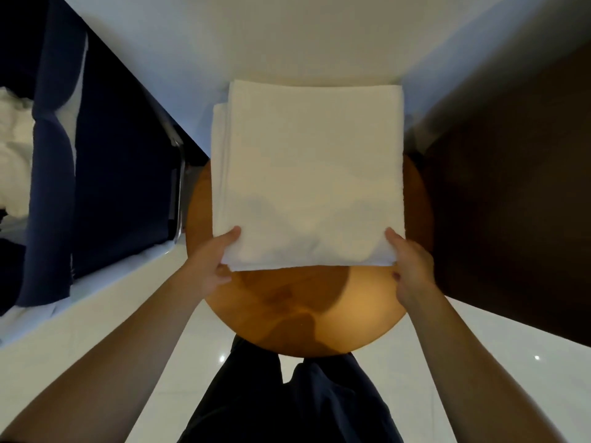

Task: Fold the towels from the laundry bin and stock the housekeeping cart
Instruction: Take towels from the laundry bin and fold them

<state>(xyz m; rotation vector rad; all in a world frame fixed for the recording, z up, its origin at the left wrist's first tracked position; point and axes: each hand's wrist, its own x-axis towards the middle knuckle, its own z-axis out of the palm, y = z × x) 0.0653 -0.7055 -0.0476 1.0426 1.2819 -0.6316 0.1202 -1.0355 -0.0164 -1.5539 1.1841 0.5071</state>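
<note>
A folded white towel [307, 174] lies flat on a round wooden worktop [297, 311], covering its far half and reaching past its far edge toward the pale wall [287, 36]. The towel is a neat square of several layers, with the edges of the lower layers showing along its left side. The left hand [214, 260] grips the near left corner of the towel, thumb on top and fingers curled beneath. The right hand [412, 260] grips the near right corner in the same way, thumb on the upper face and fingers under the edge. Both forearms reach in from the near corners of the view. To the left stands a dark blue fabric laundry bin [96, 161] with a metal frame tube [179, 199] at its right side; crumpled white towels [14, 148] show inside it at the far left. A dark brown panel [511, 187] fills the right side. Glossy white floor tiles [399, 378] and the person's dark trousers [287, 404] lie near the viewer.
</note>
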